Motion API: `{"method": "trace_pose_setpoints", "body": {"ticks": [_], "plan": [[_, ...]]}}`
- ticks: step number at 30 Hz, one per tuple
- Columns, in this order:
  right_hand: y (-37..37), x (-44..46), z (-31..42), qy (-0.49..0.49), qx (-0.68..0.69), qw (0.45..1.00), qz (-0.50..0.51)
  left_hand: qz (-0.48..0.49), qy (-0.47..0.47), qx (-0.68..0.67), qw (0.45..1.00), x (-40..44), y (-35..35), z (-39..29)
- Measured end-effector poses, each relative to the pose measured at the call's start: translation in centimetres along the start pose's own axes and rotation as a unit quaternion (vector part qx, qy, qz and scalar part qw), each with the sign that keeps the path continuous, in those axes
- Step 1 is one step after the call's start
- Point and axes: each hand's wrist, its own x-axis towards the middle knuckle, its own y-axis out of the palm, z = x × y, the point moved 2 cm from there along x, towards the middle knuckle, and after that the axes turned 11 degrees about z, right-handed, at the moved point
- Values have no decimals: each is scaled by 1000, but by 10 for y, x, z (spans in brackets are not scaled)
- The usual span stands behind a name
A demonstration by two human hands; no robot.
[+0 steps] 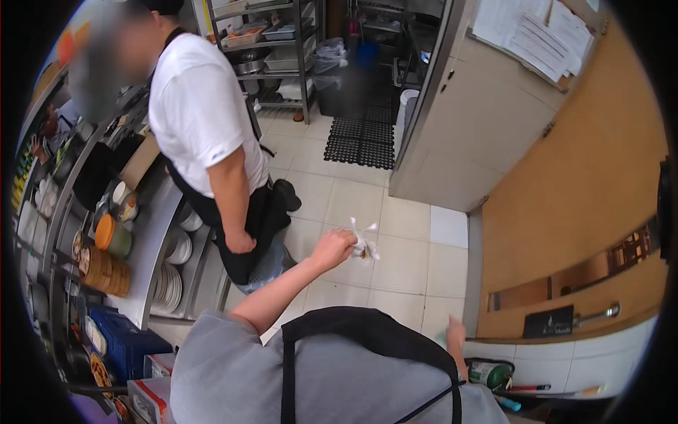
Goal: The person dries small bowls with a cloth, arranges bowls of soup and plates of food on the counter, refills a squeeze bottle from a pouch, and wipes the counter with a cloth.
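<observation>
My left hand (335, 249) reaches forward over the tiled floor, its fingers closed on a crumpled white piece of tissue or thin plastic (365, 249) with a brownish patch. Loose ends of it stick up and out past my fingertips. On the other side, my right hand (457, 332) hangs low beside my body. Its fingers are small and unclear, and a pale greenish smear shows beside them. Below that hand is a green cylinder-like object (491, 372).
A person in a white shirt (205, 106) stands at the left by a steel counter (159, 244) with stacked plates (167, 288). Ahead are a shelf rack (305, 63) and a black rubber mat (360, 138). A wooden door (579, 184) stands at the right.
</observation>
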Motion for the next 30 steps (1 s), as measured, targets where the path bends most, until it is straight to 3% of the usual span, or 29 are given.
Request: {"method": "trace_pose_setpoints", "body": {"ticks": [1,2,5,7,11,13,17,18,21,23,27,30], "plan": [[-24,-27,7,117,16,993,-6,-9,2,-6,1000,26,-5,15],[-2,-10,-34,46,-80,996,-8,-19,5,-11,1000,52,-10,31],[0,4,-58,171,-103,976,87,-61,10,-5,998,124,-11,90],[-3,40,-47,203,-119,963,135,-79,0,2,997,169,-9,135],[-32,178,9,156,-154,961,170,-108,-67,34,991,240,-24,204],[-57,273,52,88,-171,970,149,-127,-108,32,985,272,-36,242],[-111,490,198,-121,-164,979,4,-114,-214,57,968,322,-64,311],[-153,496,281,-158,-44,986,-11,-113,-224,55,966,333,-69,332],[-209,535,464,-199,15,975,-98,-130,-264,15,955,362,-81,407],[-220,553,548,-225,90,966,-93,-140,-283,-1,949,384,-94,461],[-238,541,662,-212,147,966,-13,-150,-359,34,921,413,-135,586],[-215,567,659,-174,65,978,-98,-136,-456,116,872,420,-191,684]]}}
